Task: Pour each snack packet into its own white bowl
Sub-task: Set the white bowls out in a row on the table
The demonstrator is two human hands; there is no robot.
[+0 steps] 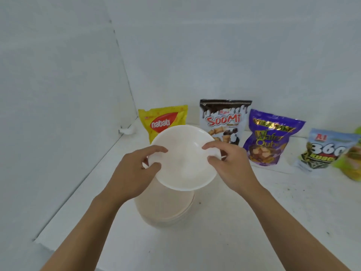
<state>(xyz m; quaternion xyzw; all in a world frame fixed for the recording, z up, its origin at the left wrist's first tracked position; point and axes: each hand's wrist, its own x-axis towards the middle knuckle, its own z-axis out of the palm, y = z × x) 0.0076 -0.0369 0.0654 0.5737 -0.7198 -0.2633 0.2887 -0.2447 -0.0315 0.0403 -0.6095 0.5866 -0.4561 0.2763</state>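
Bowl step, right at the start. Round white plastic bowl (185, 163) held up just over the stack of pale round bowls (166, 210) on the white table (254, 222). Pinched at 2 sides: left hand (134, 173) gripping the left rim, right hand (230, 169) gripping the right rim. No snack poured yet. Yellow nabati packet (162, 122) and other packets (224, 122) standing at the back. Probably next: set this bowl down flat on a bare spot near a packet, then let go.
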